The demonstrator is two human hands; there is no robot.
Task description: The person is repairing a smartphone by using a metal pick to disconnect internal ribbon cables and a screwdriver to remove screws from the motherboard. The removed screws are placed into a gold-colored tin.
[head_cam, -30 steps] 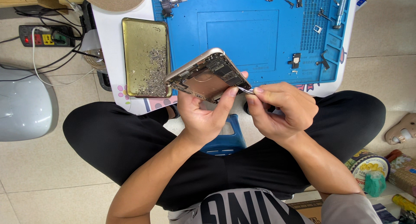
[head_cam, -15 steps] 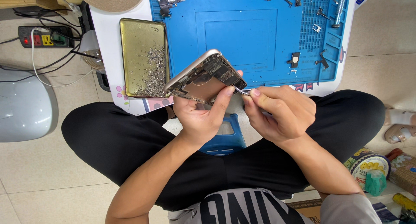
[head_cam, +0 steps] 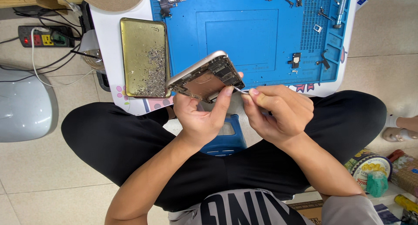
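Gold-toned shell: opened gold-coloured metal phone housing (head_cam: 205,77), held tilted above the near edge of the low white table (head_cam: 106,35), over the person's lap.
Interior: inner side faces the camera; dark components crowd the right end, a bare coppery panel fills the middle.
Left hand: left hand (head_cam: 198,116) grips the housing from below, thumb pressed on its lower right corner; closed firmly on the housing.
Right hand: right hand (head_cam: 278,109) pinches a thin metal tool (head_cam: 241,90) between thumb and forefinger; the tip meets the housing's lower right corner beside the left thumb.
Work surface: blue silicone repair mat (head_cam: 257,33) lies behind the housing, with small loose parts (head_cam: 296,59) near its right side.
Left clearance: rectangular gold metal tray holding tiny screws (head_cam: 145,57) sits just beside the housing's raised left end.
Right clearance: open mat and table edge to the right of the hands.
Below: blue plastic stool (head_cam: 226,138) between the legs in black trousers.
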